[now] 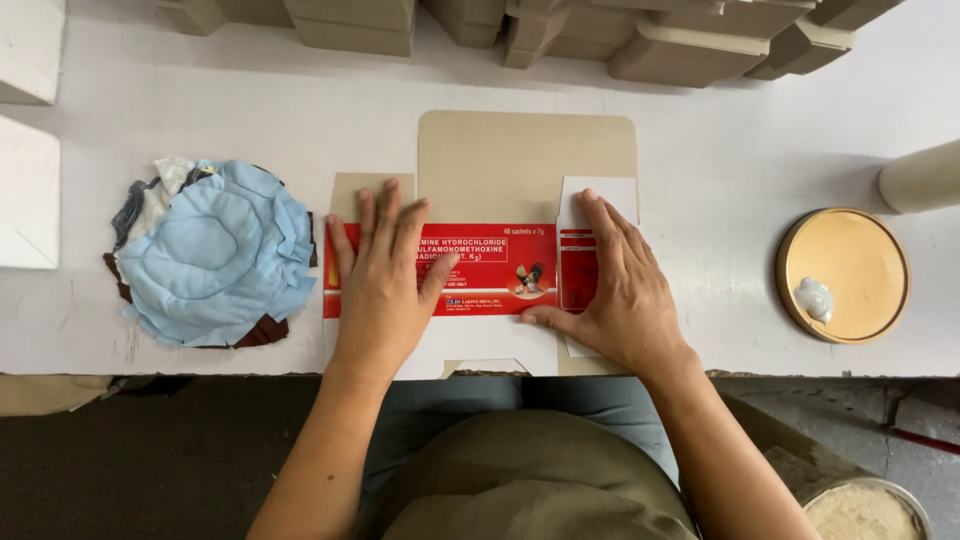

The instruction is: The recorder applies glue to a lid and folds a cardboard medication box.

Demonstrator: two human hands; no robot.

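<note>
Flat, both hands (380, 275) on red cardboard carton (490, 270)

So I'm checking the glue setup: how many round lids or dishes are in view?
2: a tan round lid holding a white glue blob on the white table at right, and a metal-rimmed bowl of pale powder at bottom right, partly cut off.
</note>
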